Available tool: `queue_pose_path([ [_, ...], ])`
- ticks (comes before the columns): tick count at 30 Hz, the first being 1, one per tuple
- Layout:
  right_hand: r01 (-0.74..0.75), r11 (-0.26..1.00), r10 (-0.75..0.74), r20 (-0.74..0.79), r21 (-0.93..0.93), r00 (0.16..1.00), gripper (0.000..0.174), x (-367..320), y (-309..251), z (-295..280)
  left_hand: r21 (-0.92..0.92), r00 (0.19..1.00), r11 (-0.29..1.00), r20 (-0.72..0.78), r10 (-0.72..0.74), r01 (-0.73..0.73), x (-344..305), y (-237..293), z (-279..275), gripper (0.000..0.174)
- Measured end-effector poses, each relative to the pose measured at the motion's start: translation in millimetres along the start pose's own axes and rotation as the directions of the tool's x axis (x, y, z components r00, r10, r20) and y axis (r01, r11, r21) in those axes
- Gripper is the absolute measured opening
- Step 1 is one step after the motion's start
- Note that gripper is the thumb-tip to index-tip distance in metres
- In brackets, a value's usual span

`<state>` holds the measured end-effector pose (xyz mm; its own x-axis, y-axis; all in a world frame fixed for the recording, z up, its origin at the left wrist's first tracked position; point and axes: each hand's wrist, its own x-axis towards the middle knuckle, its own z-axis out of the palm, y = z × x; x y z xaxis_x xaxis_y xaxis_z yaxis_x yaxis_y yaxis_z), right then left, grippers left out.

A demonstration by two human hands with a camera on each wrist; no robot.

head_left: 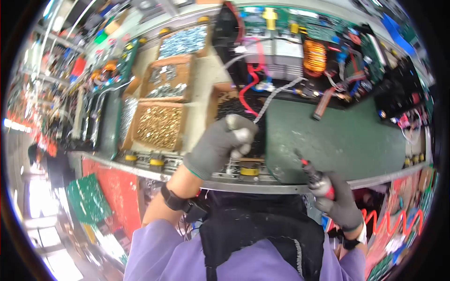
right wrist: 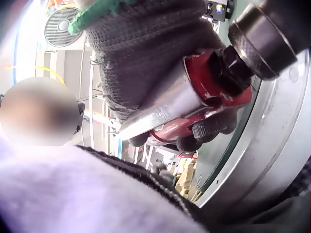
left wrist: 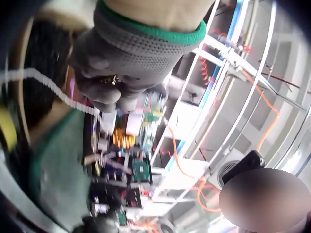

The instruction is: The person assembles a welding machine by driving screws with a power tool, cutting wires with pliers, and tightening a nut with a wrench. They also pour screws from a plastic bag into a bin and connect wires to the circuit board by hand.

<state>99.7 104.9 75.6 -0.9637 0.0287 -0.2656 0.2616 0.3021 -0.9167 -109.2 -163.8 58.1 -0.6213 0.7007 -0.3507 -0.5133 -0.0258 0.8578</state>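
Observation:
My gloved left hand (head_left: 220, 145) hovers over the front of the bench with its fingers curled. In the left wrist view a few small brass-coloured screws (left wrist: 112, 79) show among those fingers. A white twisted cord (head_left: 274, 100) runs from the electronic assembly (head_left: 281, 54) down to this hand and passes behind it. At the bench's front edge my gloved right hand (head_left: 342, 203) grips a red and silver power screwdriver (right wrist: 167, 107). Its dark bit points up and left over the green mat (head_left: 337, 140).
Cardboard boxes left of centre hold brass-coloured screws (head_left: 157, 126) and silver hardware (head_left: 183, 41). A box of black parts (head_left: 234, 110) lies behind the left hand. Red wires (head_left: 248, 96) hang from the assembly. A black module (head_left: 398, 89) stands right; a coiled red hose (head_left: 389, 222) hangs below.

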Motion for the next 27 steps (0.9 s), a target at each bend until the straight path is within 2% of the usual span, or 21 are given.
queue_pose_path([
  [2, -0.001, 1.0, 0.0, -0.068, -0.004, 0.998, 0.055, 0.8, -5.5, 7.5, -0.183, 0.993, 0.981, 0.112, -0.042, 0.063, 21.7, -12.4, 37.6, 0.04],
  [4, 0.009, 1.0, -0.01, -0.127, -0.012, 0.992, 0.054, -4.0, -10.0, 6.9, -0.199, 0.977, 0.97, 0.189, -0.098, 0.136, 37.4, -16.9, 58.7, 0.043],
  [6, -0.137, 0.986, 0.146, -0.094, 0.094, 0.985, 0.053, -10.3, -12.0, 3.6, -0.205, 0.958, 0.958, 0.242, -0.151, 0.202, 46.2, -17.3, 74.2, 0.047],
  [10, -0.207, 0.977, 0.211, -0.132, 0.046, 0.968, 0.052, -20.4, -8.4, -2.3, -0.181, 0.966, 0.964, 0.205, -0.158, 0.196, 55.4, -18.8, 89.7, 0.051],
  [12, -0.193, 0.981, 0.193, -0.15, 0.013, 0.97, 0.052, -23.0, -6.1, -4.0, -0.08, 0.977, 0.983, 0.153, -0.151, 0.164, 57.9, -18.4, 91.3, 0.05],
  [13, -0.177, 0.984, 0.171, -0.158, -0.027, 0.973, 0.053, -23.6, -5.2, -4.6, -0.022, 0.987, 0.989, 0.069, -0.143, 0.145, 55.3, -13.1, 101.1, 0.048],
  [14, -0.179, 0.984, 0.173, -0.162, -0.022, 0.972, 0.053, -23.9, -5.1, -4.9, -0.018, 0.987, 0.989, 0.072, -0.146, 0.148, 55.7, -12.0, 102.9, 0.048],
  [16, -0.188, 0.981, 0.178, -0.172, -0.042, 0.969, 0.053, -23.5, -6.8, -5.5, 0.111, 0.994, 0.989, 0.031, -0.104, 0.1, 56.8, -10.2, 104.5, 0.045],
  [23, -0.233, 0.973, 0.228, -0.161, -0.009, 0.96, 0.052, -20.3, -14.7, -9.5, 0.172, 0.997, 0.982, 0.003, -0.081, 0.079, 62.8, -3.8, 105.2, 0.043],
  [25, -0.185, 0.983, 0.183, -0.162, 0.002, 0.97, 0.05, -20.5, -11.4, -8.9, 0.158, 0.995, 0.983, 0.037, -0.096, 0.089, 64.3, -5.4, 102.6, 0.042],
  [27, -0.223, 0.975, 0.222, -0.152, 0.01, 0.963, 0.049, -18.2, -16.2, -9.8, 0.175, 0.996, 0.982, 0.041, -0.079, 0.071, 63.6, -4.1, 103.6, 0.042],
])
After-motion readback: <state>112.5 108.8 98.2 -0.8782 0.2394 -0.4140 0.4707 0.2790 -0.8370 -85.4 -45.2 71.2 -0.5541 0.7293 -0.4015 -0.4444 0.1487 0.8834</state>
